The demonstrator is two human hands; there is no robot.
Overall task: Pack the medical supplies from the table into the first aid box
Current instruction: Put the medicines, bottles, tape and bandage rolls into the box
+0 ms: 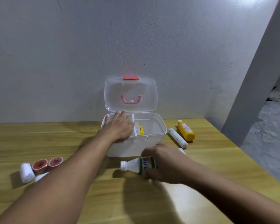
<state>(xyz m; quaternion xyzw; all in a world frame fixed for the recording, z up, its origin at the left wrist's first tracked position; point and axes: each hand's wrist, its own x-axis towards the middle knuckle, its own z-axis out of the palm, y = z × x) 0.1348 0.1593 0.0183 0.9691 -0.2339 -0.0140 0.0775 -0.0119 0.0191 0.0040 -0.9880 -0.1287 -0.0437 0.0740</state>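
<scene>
The white first aid box (158,130) stands open on the wooden table, its clear lid (130,94) upright against the wall. Inside I see a white inner tray and a yellow packet (141,130). My left hand (118,126) lies flat, fingers spread, on the tray at the box's left side. My right hand (163,162) grips a white bottle (134,165) with a green label, lying sideways in front of the box, its cap end pointing left. Part of the bottle is hidden by my fingers.
At the left lie a white bandage roll (26,172), two reddish tape rolls (47,164) and a white item partly under my forearm. Right of the box lie a white tube (178,137) and a yellow bottle (186,130). The table's right edge is close by.
</scene>
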